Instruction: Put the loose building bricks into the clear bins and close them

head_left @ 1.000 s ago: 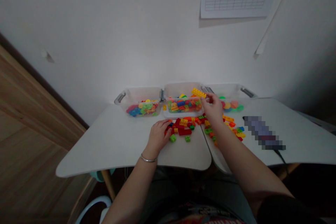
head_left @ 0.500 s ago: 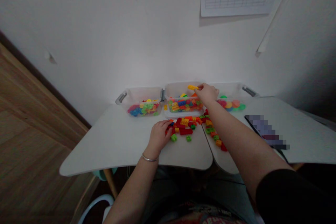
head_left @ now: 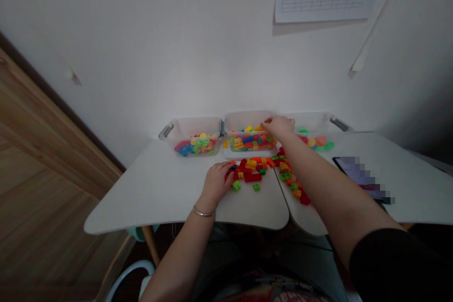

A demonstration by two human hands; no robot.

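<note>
My right hand [head_left: 282, 126] reaches over the middle clear bin [head_left: 244, 118], its fingers pinched on a yellow brick [head_left: 258, 128] just above the coloured bricks inside. My left hand [head_left: 216, 180] rests on the white table [head_left: 159, 188] at the left edge of a loose pile of bricks [head_left: 252, 168]. Its fingers curl over red pieces, and what they hold is hidden. Small green bricks [head_left: 236, 185] lie right beside that hand.
Three clear bins stand along the wall: the left bin [head_left: 184, 125], the middle one, and the right bin [head_left: 314, 120] with round coloured pieces. More bricks [head_left: 293, 186] lie under my right forearm. A dark flat device [head_left: 363, 180] lies at right. A gap splits the two tabletops.
My right hand carried the yellow brick from above the pile back over the middle bin and lowered it to the bricks there. My left hand stayed in place.
</note>
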